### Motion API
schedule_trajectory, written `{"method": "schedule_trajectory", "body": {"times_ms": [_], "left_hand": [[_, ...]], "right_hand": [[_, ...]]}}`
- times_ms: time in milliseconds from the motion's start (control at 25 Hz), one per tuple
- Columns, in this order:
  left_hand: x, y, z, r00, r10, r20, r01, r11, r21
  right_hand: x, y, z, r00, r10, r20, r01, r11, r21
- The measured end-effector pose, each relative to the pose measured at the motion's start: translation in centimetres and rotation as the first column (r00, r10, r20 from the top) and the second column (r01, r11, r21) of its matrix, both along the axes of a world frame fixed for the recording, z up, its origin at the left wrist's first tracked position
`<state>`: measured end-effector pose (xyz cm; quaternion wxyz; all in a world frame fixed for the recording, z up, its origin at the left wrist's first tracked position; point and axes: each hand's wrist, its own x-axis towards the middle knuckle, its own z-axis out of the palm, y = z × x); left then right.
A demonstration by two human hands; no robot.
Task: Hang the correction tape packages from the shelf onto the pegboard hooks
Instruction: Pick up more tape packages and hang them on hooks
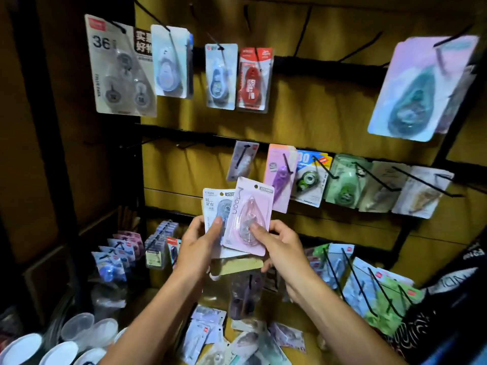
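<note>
My left hand grips a small stack of correction tape packages, with a white and blue package on top under my thumb. My right hand pinches a pink correction tape package by its lower edge and holds it upright in front of the pegboard. Just above the two held packages hangs a grey package on a black hook. Loose packages lie on the shelf below my forearms.
Black hooks across the pegboard carry a red package, a purple one, green ones and a large tilted one. Bare hooks stick out at mid left. Clear plastic cups stand at the bottom left.
</note>
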<state>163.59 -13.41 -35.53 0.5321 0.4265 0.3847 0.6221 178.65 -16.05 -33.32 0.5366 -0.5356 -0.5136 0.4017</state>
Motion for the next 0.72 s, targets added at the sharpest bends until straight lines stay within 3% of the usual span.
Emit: {"method": "schedule_trajectory", "body": {"times_ms": [160, 360, 480, 600, 720], "left_hand": [[4.2, -1.8, 0.5, 0.995, -0.093, -0.029, 0.094, 0.995, 0.015], [7.9, -3.0, 0.4, 0.993, 0.060, -0.105, -0.046, 0.991, 0.129], [8.7, -3.4, 0.0, 0.978, 0.071, -0.196, -0.038, 0.985, 0.166], [8.7, -3.5, -0.2, 0.989, -0.046, -0.142, 0.067, 0.987, 0.144], [8.0, -3.2, -0.1, 0.998, -0.067, -0.021, 0.068, 0.996, 0.059]], "right_hand": [[3.8, -3.0, 0.2, 0.991, -0.065, -0.115, 0.071, 0.997, 0.043], [8.7, -5.4, 0.4, 0.973, -0.134, -0.190, 0.150, 0.986, 0.074], [10.2, -5.3, -0.3, 0.981, -0.112, -0.159, 0.116, 0.993, 0.018], [9.9, -4.8, -1.1, 0.988, -0.056, -0.143, 0.051, 0.998, -0.039], [8.7, -4.1, -1.5, 0.955, 0.052, -0.292, -0.069, 0.996, -0.049]]}}
